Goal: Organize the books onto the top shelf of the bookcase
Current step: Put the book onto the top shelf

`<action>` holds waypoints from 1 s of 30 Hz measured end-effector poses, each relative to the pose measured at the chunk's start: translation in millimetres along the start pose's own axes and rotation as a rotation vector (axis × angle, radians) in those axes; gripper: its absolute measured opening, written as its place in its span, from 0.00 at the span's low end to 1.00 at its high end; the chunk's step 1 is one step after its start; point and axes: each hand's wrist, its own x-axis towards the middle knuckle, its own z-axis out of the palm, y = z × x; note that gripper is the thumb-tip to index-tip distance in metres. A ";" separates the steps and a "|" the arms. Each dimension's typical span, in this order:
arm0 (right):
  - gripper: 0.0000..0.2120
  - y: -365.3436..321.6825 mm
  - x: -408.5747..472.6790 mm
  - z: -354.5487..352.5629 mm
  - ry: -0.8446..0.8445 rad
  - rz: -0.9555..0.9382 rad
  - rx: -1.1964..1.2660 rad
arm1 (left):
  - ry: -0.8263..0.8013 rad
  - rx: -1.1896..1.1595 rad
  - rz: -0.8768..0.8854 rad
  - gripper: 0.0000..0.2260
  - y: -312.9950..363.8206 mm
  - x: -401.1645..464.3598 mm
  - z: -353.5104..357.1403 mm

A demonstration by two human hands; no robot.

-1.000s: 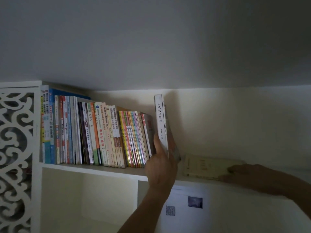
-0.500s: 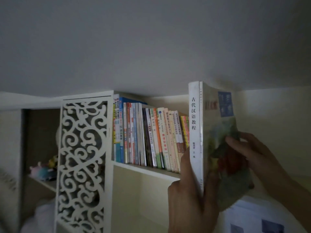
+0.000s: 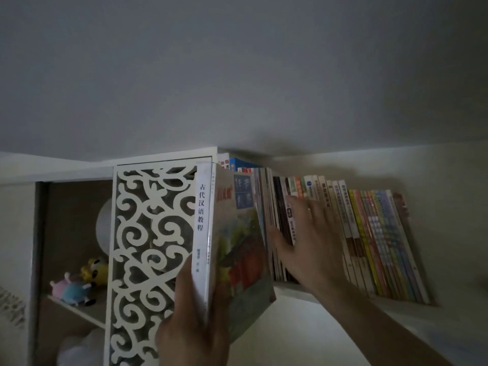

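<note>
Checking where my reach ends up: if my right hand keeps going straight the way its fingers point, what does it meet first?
The right hand already looks to touch the row of books on the top shelf; its fingers lie over the dark spines, so it would likely press those first. Depth is unclear.

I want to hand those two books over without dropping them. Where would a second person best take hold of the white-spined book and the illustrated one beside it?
Take them by the upper half, coming from above: the left hand already has its grip round the bottom of the white-spined book and the illustrated book. They stand upright with their tops free, though the lattice panel is close behind.
</note>
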 end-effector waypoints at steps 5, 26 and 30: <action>0.35 8.7 1.4 44.4 -0.073 -0.078 -0.176 | -0.051 0.006 -0.042 0.26 -23.0 22.4 2.7; 0.48 31.2 -12.0 66.7 -0.055 -0.189 -0.277 | -0.081 -0.009 0.103 0.25 -53.7 50.0 23.3; 0.48 28.8 -11.6 70.0 -0.055 -0.156 -0.266 | -0.083 0.002 0.073 0.24 -55.9 55.3 23.4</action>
